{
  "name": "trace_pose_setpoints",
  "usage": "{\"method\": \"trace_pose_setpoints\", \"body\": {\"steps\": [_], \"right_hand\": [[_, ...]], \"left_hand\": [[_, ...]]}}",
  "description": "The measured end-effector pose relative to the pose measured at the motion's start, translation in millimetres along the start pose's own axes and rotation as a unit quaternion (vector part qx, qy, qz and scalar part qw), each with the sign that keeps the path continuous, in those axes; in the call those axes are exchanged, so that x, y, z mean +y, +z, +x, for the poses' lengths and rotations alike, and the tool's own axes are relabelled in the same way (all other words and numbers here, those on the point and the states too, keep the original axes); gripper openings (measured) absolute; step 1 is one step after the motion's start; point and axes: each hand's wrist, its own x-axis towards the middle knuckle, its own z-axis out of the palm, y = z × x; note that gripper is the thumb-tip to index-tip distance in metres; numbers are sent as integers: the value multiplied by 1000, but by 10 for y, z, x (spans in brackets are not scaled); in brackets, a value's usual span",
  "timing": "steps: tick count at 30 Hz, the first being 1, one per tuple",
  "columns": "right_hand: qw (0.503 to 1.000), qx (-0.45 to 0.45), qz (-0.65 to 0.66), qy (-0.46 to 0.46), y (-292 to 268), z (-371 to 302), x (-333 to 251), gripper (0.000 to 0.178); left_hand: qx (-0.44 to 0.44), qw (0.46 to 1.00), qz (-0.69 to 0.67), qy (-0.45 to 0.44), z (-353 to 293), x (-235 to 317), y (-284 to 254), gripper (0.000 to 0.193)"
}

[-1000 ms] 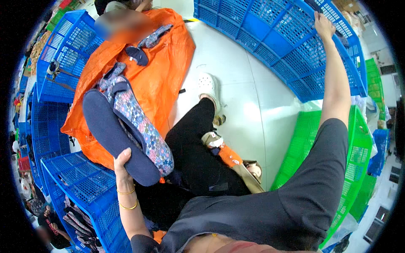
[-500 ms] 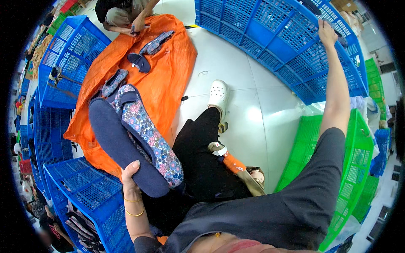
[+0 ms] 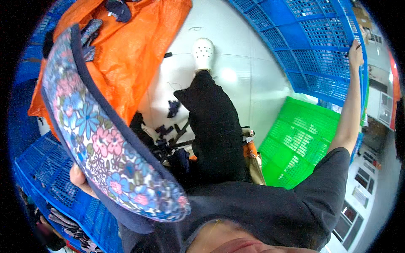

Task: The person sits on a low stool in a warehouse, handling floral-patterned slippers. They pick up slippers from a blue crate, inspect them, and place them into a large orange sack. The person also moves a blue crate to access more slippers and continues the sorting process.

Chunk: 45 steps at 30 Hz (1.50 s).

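My left hand (image 3: 81, 180) is closed on a pair of floral fabric slippers (image 3: 99, 130), raised close on the left. Blue and pink flowers cover the near one, and dark navy trim runs along its edge. A navy sole (image 3: 126, 217) shows beneath it at the lower end. The slippers hide most of my left fingers and forearm. At the far right, my stretched right arm ends in my right hand (image 3: 356, 54), closed over the upper edge of a large blue plastic crate (image 3: 291, 40).
An orange woven sheet (image 3: 130, 55) lies at upper left, with more floral and navy slippers (image 3: 118, 10) on it. A green crate (image 3: 299, 139) stands at right, another blue crate (image 3: 38, 162) at lower left. Dark fabric scraps (image 3: 173, 109) litter the floor beside my leg.
The slippers have come up nearer and turned, so the floral side now covers the navy sole. My right hand stays on the crate's edge. The view has shifted; the other person has left it.
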Motion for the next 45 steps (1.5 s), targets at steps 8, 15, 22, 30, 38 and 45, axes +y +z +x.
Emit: {"method": "trace_pose_setpoints", "body": {"steps": [8, 15, 22, 30, 38, 45], "right_hand": [[997, 18, -15, -67, -351, 12, -405, 60], [994, 40, 29, -102, -364, -52, -370, 55], [995, -47, 53, -71, -301, 85, -260, 59], [993, -83, 66, -57, -261, 145, -208, 60], [996, -67, 55, -28, -240, 147, -220, 59], [996, -30, 74, -41, -307, -17, -299, 58]], "left_hand": [[440, 858, 172, 202, -234, -286, 292, 42], [320, 931, 142, 106, -753, -307, 607, 34], [304, 928, 206, 66, -1305, -363, 545, 57], [241, 962, 126, 32, -1446, -595, 438, 51], [225, 966, 126, -11, -1508, -554, 250, 67], [240, 966, 96, -14, -1588, -509, 230, 70]]}}
